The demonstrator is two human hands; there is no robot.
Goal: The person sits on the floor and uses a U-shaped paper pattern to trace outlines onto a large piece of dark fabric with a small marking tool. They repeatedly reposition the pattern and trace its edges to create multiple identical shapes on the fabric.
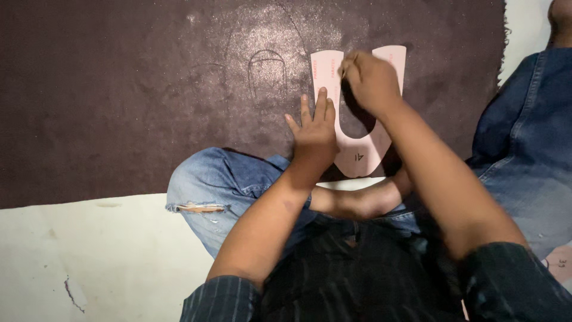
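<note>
Template (357, 156) partly under hands, perhaps.

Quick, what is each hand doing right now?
Left hand: open, flat, pressing the pale pink U-shaped card template onto the dark brown sheet.
Right hand: closed at the template's inner edge; what it holds cannot be told.

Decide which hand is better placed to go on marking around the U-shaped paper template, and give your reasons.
Probably the right hand: it is curled at the top of the U-shaped paper template, as if gripping a marker, though none shows. The left hand lies flat, pinning the template to the dark brown sheet.
</note>
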